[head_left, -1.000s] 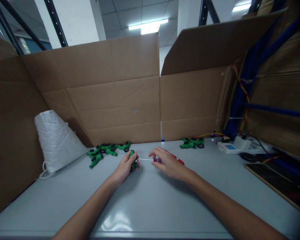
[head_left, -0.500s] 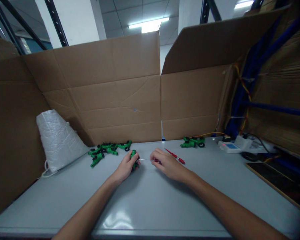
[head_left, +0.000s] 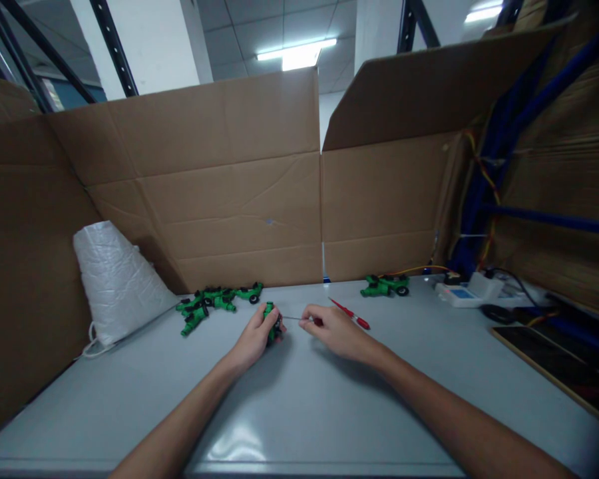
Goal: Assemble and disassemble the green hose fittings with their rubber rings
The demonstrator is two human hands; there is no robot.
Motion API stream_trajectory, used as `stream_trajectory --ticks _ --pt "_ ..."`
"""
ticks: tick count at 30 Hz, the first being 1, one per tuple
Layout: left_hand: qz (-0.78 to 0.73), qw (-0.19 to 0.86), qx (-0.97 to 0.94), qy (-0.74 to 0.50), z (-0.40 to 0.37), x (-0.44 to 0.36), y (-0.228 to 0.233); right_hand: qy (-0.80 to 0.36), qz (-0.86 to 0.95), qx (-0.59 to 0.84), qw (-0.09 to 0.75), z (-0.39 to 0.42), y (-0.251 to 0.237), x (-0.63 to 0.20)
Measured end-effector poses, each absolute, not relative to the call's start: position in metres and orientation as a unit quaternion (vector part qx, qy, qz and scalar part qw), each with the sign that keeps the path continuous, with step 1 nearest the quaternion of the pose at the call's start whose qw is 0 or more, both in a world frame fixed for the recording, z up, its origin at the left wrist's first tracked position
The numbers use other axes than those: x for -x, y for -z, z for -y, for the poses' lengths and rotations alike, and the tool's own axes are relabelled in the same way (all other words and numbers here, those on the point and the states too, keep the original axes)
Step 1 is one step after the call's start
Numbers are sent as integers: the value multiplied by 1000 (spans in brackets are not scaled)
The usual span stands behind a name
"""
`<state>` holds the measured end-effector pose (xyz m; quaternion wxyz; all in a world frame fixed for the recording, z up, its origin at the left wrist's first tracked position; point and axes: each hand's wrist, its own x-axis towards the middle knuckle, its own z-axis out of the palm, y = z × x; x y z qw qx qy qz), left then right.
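Observation:
My left hand (head_left: 253, 338) is closed around a small green and black toy vehicle (head_left: 268, 311), held upright just over the table; my fingers cover part of it. My right hand (head_left: 332, 327) pinches the handle of a screwdriver (head_left: 293, 318), most of the handle hidden in the fingers. Its thin metal shaft points left at the toy's side. Whether the tip touches a screw is too small to tell. Behind my right hand lies a second screwdriver (head_left: 352, 314) with a red handle.
Several green toy vehicles (head_left: 214, 297) lie in a heap at the back left, and more green toys (head_left: 385, 285) at the back right. A white bag (head_left: 122, 283) leans on the cardboard wall (head_left: 229, 199). A power strip (head_left: 462, 295) with cables sits at the right.
The toy in my left hand has turned slightly and shifted a little to the right. My right hand's fingers have changed their pinch on the screwdriver handle.

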<state>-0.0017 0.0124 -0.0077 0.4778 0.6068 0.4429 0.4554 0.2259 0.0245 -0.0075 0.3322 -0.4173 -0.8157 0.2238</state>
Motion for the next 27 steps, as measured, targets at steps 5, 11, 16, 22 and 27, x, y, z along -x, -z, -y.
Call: stream_trajectory --ticks 5,11,16,22,27 --pt "-411 514 -615 -435 -5 -6 10 -309 792 362 382 -16 13 -207" --pt "-398 525 -615 -432 -3 -9 15 -322 786 331 411 -13 21 -200" --pt "-390 531 -629 -413 -5 -6 17 -337 777 326 420 -14 24 -199" --pt "-396 528 -626 -415 -4 -8 11 -346 772 314 431 -17 22 -203" --pt "-402 520 -626 -419 -3 -9 10 -342 767 341 423 -18 17 -206"
